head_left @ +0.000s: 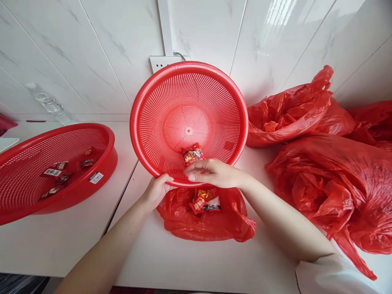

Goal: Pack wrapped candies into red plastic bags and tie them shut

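A red plastic mesh basket (188, 90) is tilted with its mouth towards me. My left hand (157, 190) grips its lower left rim, thumb over the edge. My right hand (214, 171) reaches over the lower rim, fingers stretched out and a little apart from the thumb. Just beyond these fingers, a red snack packet (193, 153) lies inside the basket; its lower part is hidden. Below the rim sits an open red plastic bag (208, 230), with several small wrapped snacks (198, 204) showing in its mouth.
At the left stands another red mesh basket (107, 163) holding several small packets (63, 178). Red plastic bags (333, 183) crowd the right side. A clear bottle (50, 102) lies by the tiled wall, and a power socket (162, 62) sits behind the tilted basket.
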### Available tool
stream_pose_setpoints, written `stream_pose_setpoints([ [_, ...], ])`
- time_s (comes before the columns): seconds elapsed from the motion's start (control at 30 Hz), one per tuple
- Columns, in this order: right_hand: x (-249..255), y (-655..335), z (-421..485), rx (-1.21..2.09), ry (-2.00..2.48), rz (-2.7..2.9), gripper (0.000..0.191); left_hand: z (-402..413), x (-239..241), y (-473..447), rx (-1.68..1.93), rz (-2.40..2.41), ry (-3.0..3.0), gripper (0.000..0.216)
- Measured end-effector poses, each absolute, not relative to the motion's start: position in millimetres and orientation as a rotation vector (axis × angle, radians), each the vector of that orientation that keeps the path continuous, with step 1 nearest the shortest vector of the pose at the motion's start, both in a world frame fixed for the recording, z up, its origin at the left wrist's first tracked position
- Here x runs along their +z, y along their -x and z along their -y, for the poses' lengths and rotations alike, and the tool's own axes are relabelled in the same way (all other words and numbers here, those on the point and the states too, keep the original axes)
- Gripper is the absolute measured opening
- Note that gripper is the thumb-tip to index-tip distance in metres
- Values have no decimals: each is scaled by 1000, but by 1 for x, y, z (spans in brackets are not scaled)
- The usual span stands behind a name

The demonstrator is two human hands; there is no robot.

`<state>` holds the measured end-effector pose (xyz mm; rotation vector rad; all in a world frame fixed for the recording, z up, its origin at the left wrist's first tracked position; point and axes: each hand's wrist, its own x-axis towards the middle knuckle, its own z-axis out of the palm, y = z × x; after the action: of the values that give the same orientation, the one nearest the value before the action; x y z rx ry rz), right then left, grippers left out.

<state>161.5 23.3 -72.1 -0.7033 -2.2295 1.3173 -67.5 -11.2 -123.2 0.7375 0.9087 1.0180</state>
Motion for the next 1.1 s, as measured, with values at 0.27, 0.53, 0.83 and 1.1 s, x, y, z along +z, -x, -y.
stream_pose_setpoints([
  [0.27,-107,-162,-44,568,959,2510,57,17,-122,62,1035,-912,-758,21],
  [0.53,-100,-167,-43,928,783,2517,62,11,-117,68,1042,-924,-683,12],
  [0.83,-105,-166,-59,1711,940,1323,35,10,-117,70,1064,-895,-698,23],
  [1.1,-91,-165,-53,1828,728,1024,35,9,-119,72,1071,-900,-728,13],
])
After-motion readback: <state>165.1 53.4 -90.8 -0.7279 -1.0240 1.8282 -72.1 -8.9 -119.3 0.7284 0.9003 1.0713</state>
